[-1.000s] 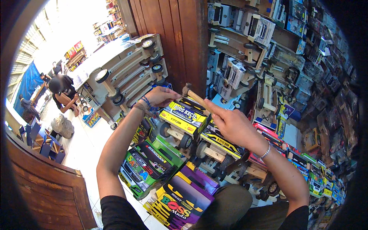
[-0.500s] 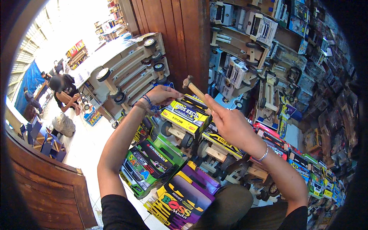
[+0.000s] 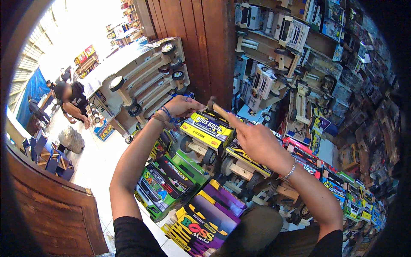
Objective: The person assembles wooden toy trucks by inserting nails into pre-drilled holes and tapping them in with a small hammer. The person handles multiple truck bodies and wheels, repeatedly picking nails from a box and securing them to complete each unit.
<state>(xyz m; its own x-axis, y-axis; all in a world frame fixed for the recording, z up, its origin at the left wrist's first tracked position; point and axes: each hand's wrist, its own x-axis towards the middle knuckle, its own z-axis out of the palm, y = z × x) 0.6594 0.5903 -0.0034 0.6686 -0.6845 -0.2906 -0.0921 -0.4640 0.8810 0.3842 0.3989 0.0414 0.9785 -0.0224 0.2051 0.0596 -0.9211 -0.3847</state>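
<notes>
A wooden-handled hammer (image 3: 221,112) is gripped in my right hand (image 3: 260,143), its index finger laid along the handle. The hammer's head is blurred and sits just right of the fingertips of my left hand (image 3: 183,107). Those fingertips are pinched together at the top far edge of a yellow and black wooden toy truck (image 3: 206,131); whatever is between them is too small to make out. Black wheels show at the truck's lower front. Below my hands stand a green toy truck (image 3: 165,188) and a purple and yellow one (image 3: 201,225).
More toy trucks (image 3: 332,182) line up to the right, beside tall stacks of wheeled toys (image 3: 295,73). A large wooden toy truck body (image 3: 150,81) lies on its side at the back left. Brown wooden doors (image 3: 51,201) frame the space. Beyond, a person (image 3: 72,100) sits near a bundle (image 3: 72,139).
The hammer's head has come down slightly, close to my left fingertips, and my right hand has tilted with it. My left hand stays where it was. The seated person has shifted posture.
</notes>
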